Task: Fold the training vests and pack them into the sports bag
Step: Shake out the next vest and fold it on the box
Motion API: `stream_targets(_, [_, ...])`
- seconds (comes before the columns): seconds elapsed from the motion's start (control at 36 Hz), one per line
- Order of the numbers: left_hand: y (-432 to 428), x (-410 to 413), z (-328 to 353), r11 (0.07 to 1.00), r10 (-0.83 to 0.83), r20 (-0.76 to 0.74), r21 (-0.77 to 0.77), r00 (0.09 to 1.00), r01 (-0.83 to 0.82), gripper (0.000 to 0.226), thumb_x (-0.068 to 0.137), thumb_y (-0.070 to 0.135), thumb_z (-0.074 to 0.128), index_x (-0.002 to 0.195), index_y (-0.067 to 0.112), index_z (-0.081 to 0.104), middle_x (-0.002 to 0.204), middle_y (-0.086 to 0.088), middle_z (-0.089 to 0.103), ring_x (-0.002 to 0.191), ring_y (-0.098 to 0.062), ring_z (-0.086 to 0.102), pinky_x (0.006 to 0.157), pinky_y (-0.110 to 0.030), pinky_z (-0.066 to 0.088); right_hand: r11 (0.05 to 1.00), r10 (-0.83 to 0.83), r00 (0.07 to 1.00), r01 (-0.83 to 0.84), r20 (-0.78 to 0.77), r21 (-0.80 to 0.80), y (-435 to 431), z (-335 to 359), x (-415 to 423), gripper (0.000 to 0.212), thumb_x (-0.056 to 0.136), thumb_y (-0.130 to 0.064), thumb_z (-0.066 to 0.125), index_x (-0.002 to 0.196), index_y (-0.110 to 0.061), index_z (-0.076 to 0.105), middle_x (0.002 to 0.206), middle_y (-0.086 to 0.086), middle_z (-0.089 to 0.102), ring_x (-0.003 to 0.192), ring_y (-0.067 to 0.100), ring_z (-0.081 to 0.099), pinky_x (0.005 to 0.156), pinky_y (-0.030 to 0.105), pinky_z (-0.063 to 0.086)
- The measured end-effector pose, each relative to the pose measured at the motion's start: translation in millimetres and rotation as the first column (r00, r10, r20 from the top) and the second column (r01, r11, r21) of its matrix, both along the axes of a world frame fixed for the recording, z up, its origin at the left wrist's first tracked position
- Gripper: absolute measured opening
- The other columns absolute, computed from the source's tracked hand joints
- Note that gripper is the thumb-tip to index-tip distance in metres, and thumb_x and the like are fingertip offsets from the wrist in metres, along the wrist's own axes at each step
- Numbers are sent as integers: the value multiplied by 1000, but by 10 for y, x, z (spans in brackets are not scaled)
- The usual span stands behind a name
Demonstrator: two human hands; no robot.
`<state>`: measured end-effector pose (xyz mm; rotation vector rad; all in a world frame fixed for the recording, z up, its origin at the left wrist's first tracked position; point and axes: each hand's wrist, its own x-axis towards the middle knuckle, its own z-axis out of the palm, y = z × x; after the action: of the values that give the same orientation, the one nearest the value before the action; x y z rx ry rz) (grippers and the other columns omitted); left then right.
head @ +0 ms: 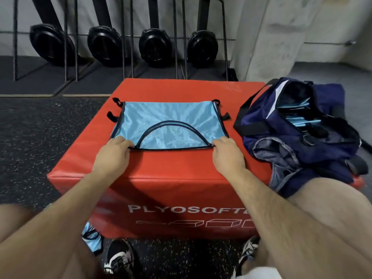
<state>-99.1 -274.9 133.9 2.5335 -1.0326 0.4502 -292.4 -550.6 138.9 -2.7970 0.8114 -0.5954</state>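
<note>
Shoes: left shoe and right shoe on the speckled black floor, bare knees either side of frame.

Spare vest, same light blue with black trim, crumpled on the floor by my left shoe, against the foot of the red box. White "PLYOSOFT" print on the box's near face.

Left hand: fingers curled, pinching the near-left corner of the vest. Right hand: same grip on the near-right corner. Both sit on the box top, with the near hem taut between them.

Vest spec: light blue mesh, slight sheen, black piping on all edges. It lies flat on the middle of the box top, roughly rectangular. Neck opening shows as a half-circle arch that opens onto the near hem. There are two piping arcs almost stacked, so it looks like two layers. Black strap tabs stick out at the far corners and both sides.

Sports bag: navy with black straps, on the right side of the box top just beside the vest, not touching it. The zip is open and grey lining spills towards my right knee. Packed vests are visible inside as light blue edges.

Far: a row of black upright machines in racks along the wall, concrete pillar to the right.
</note>
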Motion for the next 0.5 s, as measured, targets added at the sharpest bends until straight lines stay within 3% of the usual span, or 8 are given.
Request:
stream_targets(0.11, [36, -25, 44, 1000, -8, -38, -4, 999, 7, 21, 89, 2, 59, 104, 9, 72, 98, -9, 63, 99, -35, 59, 77, -43, 51, 1000, 16, 1000, -15, -19, 18, 0, 22, -49, 30, 98, -10, 46, 120, -13, 65, 114, 6, 60, 113, 28, 49, 86, 40, 47])
stream_targets(0.22, [81, -93, 92, 1000, -17, 3, 20, 1000, 17, 19, 81, 11, 58, 92, 15, 72, 88, -2, 64, 91, -32, 63, 70, -39, 48, 1000, 8, 1000, -8, 2, 17, 34, 34, -134, 26, 94, -13, 48, 112, -11, 67, 109, 5, 61, 110, 26, 50, 81, 39, 48])
stream_targets(0.33, [128, -247, 225, 998, -38, -52, 50, 998, 41, 17, 67, 29, 47, 70, 22, 62, 70, 6, 58, 73, -25, 60, 63, -30, 35, 999, 10, 1000, -9, 12, -32, 114, 45, -285, 13, 82, -20, 53, 81, -12, 63, 87, 3, 59, 92, 26, 52, 71, 37, 46])
stream_targets(0.42, [130, -352, 289, 993, 37, -99, 112, 994, -26, 23, 72, 37, 45, 59, 18, 50, 57, 4, 50, 59, -23, 46, 51, -27, 23, 993, 7, 999, -2, 41, -114, 174, 77, -382, 21, 73, -27, 53, 56, -18, 44, 62, -5, 47, 71, 23, 45, 63, 34, 41])
stream_targets(0.5, [100, -359, 301, 988, 128, -136, 106, 982, -114, 25, 83, 32, 52, 62, 19, 46, 59, 3, 50, 62, -23, 47, 48, -28, 24, 995, 5, 994, 6, 109, -103, 223, 159, -356, 28, 74, -32, 46, 51, -18, 41, 56, -6, 44, 68, 22, 43, 62, 33, 39])
